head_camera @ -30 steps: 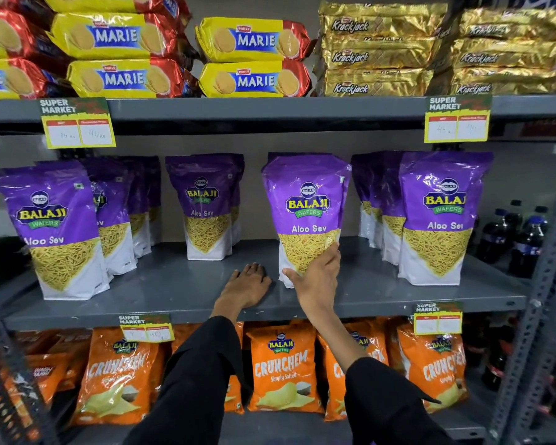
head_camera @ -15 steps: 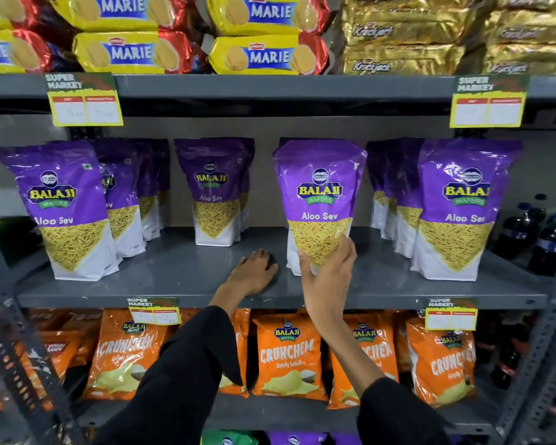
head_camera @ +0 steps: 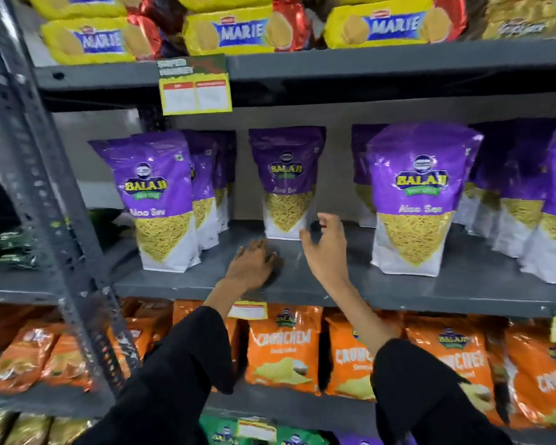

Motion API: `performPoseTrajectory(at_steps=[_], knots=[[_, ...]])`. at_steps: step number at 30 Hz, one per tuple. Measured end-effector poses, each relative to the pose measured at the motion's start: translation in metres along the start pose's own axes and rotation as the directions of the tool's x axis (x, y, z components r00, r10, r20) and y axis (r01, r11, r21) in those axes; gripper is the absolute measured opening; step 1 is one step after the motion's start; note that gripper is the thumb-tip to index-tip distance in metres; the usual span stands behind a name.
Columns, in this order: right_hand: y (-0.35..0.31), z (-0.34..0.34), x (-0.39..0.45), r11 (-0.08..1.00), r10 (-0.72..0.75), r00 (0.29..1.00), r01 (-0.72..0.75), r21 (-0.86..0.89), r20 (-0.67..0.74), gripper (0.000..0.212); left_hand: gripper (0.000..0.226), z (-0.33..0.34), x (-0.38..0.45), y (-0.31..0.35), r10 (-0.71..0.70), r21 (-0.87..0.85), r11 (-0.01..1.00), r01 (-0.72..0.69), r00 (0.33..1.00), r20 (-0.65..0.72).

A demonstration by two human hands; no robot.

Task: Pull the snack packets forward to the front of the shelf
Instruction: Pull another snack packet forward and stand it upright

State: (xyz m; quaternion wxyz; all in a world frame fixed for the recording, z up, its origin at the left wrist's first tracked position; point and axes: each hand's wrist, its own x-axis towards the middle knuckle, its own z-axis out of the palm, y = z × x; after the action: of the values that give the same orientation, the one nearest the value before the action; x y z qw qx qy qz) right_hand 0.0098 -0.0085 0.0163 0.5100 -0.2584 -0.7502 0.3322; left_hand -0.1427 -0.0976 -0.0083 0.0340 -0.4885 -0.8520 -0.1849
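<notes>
Two hands reach over the grey shelf point(head_camera: 382, 293): the left hand point(head_camera: 254, 266) rests flat, the right hand point(head_camera: 326, 244) hovers open and empty just beside the set-back Aloo Sev packet point(head_camera: 286, 184).

Snack packets point(head_camera: 286, 178) just beyond the right hand point(head_camera: 326, 248): purple tops, white bases, a yellow patch of thin strands. Shelf point(head_camera: 334, 284) under the left hand point(head_camera: 254, 264): plain grey. Packets below the hands point(head_camera: 283, 348): orange (white lettering). Biscuit packs above point(head_camera: 238, 33): yellow, blue label, red ends. Sleeves point(head_camera: 187, 364): black.
</notes>
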Motion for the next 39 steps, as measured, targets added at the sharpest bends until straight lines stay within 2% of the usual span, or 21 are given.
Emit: performPoseTrajectory(at_steps=[7, 13, 16, 22, 31, 39], knots=[[-0.003, 0.083, 0.039, 0.958, 0.243, 0.964, -0.256, -0.126, -0.109, 0.087, 0.047, -0.018, 0.018, -0.067, 0.019, 0.008, 1.0, -0.02, 1.0, 0.023], [-0.003, 0.122, 0.064, 0.88, 0.349, 0.929, -0.369, -0.299, -0.12, 0.13, 0.051, -0.014, 0.026, -0.082, 0.055, 0.002, 0.998, -0.056, 0.995, 0.085], [0.001, 0.131, 0.072, 0.853, 0.375, 0.913, -0.408, -0.325, -0.162, 0.142, 0.052, -0.011, 0.026, -0.08, 0.106, 0.035, 0.993, -0.11, 0.99, 0.095], [0.006, 0.141, 0.089, 0.847, 0.478, 0.862, -0.504, -0.169, -0.171, 0.149, 0.049, -0.007, 0.029, -0.083, 0.134, 0.064, 0.988, -0.141, 0.986, 0.102], [0.005, 0.145, 0.093, 0.844, 0.475, 0.86, -0.505, -0.181, -0.187, 0.146, 0.055, -0.009, 0.027, -0.084, 0.143, 0.097, 0.983, -0.156, 0.981, 0.128], [-0.002, 0.133, 0.073, 0.878, 0.414, 0.891, -0.445, -0.176, -0.185, 0.141, 0.056, -0.007, 0.029, -0.084, 0.135, 0.107, 0.983, -0.148, 0.983, 0.122]])
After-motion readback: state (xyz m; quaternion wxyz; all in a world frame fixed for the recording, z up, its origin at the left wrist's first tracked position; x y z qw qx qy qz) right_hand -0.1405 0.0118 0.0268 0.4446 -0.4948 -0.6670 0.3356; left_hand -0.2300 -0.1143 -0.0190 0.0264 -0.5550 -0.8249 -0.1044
